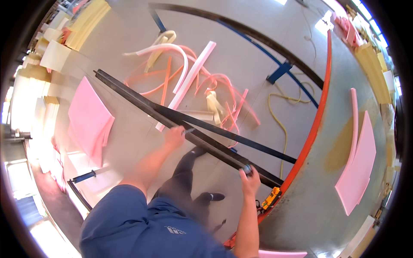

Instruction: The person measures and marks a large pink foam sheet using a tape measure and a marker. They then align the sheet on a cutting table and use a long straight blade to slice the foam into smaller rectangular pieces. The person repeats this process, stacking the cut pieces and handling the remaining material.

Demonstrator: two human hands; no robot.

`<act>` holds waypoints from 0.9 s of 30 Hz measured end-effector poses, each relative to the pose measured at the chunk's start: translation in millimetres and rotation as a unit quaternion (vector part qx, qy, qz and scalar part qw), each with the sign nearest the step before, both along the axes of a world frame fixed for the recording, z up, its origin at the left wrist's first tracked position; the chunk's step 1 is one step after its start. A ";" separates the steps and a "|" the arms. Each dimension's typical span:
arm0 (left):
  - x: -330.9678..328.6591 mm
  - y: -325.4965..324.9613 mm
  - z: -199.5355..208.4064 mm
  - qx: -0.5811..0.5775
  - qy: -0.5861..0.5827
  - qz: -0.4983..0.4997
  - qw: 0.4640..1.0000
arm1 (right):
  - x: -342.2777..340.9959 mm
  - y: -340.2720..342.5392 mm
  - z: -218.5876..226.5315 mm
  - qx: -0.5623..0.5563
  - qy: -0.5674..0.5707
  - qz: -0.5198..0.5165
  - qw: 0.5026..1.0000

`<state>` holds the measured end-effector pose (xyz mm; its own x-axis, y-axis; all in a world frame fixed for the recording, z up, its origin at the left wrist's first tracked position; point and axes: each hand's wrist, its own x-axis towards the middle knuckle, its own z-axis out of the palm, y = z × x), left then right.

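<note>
Dark metal rail: both hands at work

I log it slanting across to the orange-edged bench. Left hand, right hand: fingers curled around small grey pieces at it. Pink strips already lie loose beyond. Handling underway, I judge; remainder unclear.

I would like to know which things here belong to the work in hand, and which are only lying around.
Apparently in the work:
left hand
right hand
dark rail at both hands
small thing at right hand, unclear

Apparently lying around:
pink strips
yellow hose
left pink sheets
right pink sheet
</note>
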<state>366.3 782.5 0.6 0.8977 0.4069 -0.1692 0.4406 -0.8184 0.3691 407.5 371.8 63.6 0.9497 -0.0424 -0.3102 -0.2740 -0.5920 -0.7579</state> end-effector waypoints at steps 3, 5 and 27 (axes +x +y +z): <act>43.4 67.5 -15.9 0.010 0.008 -0.108 0.994 | 54.4 112.4 -78.7 -0.035 0.027 0.081 0.996; 60.0 101.1 -31.8 0.015 0.034 -0.155 0.987 | 74.7 176.1 -107.2 -0.071 -0.002 0.119 0.990; 21.4 4.2 3.3 -0.062 -0.017 -0.331 0.941 | -105.4 -12.0 59.2 -0.164 0.218 0.005 0.962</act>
<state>387.7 786.7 4.0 0.9533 -0.2644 -0.1456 -0.1644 -0.8593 0.4843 302.1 359.8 122.8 0.7340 -0.1969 -0.6500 -0.5153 -0.7848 -0.3442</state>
